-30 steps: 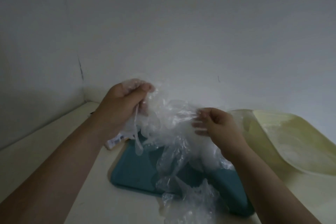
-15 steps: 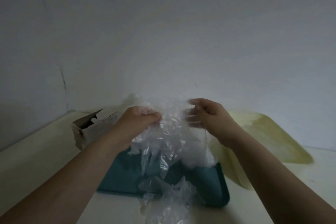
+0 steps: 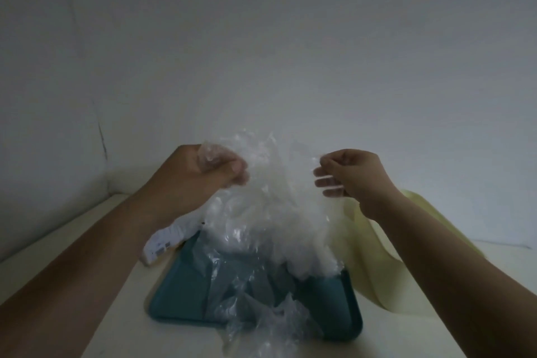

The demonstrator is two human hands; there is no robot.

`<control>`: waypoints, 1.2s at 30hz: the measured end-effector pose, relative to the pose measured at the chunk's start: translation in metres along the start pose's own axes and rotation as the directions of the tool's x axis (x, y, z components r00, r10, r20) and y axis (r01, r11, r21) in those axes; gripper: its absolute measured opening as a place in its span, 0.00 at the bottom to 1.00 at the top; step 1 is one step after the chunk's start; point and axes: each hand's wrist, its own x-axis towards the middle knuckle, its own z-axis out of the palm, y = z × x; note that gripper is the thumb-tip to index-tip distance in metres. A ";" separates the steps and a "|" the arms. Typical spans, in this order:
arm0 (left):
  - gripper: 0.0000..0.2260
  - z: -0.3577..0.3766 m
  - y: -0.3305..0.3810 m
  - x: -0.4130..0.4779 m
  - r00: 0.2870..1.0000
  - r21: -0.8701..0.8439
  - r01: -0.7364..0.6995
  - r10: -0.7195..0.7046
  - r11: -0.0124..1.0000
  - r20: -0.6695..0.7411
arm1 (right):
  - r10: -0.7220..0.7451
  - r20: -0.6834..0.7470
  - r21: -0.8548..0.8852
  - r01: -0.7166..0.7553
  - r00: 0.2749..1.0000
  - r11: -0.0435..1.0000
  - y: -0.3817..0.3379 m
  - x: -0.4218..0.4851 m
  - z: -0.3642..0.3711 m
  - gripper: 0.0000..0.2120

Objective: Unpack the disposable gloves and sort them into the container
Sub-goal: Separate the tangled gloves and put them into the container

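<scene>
Deliberately, I held the tangled disposable gloves (image 3: 270,200) above the teal container (image 3: 180,296), which sat toward the worktop's (image 3: 72,270) near edge, so anything shaken loose would land inside. My left hand (image 3: 200,177) had its fingers (image 3: 236,168) clenched round a wad to anchor it; my right hand (image 3: 354,174) pinched one thin edge, I judge to peel a single glove free. Others trailed into the container and over its near rim.

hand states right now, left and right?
Left hand: closed, gripping the clump of clear gloves.
Right hand: closed, thumb and forefinger pinching an edge of the same clump.
</scene>
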 end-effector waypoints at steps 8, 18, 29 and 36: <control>0.07 0.050 -0.003 0.013 0.993 0.051 0.116 -0.117 0.992 0.028 | -0.107 0.349 0.025 0.105 0.931 0.994 -0.007 -0.014 0.006 0.07; 0.05 0.078 -0.012 0.021 0.988 -0.009 0.134 -0.133 0.991 0.072 | 0.070 0.106 0.236 -0.094 0.992 0.967 0.010 -0.012 -0.036 0.13; 0.05 0.120 -0.003 0.042 0.984 -0.185 0.150 -0.129 0.971 0.121 | 0.144 0.303 0.126 -0.190 0.942 0.974 0.013 -0.012 -0.077 0.18; 0.08 0.160 0.003 0.065 0.976 -0.287 0.194 -0.155 0.938 0.151 | 0.104 -0.109 -0.237 -0.127 0.989 0.963 0.002 0.001 -0.141 0.09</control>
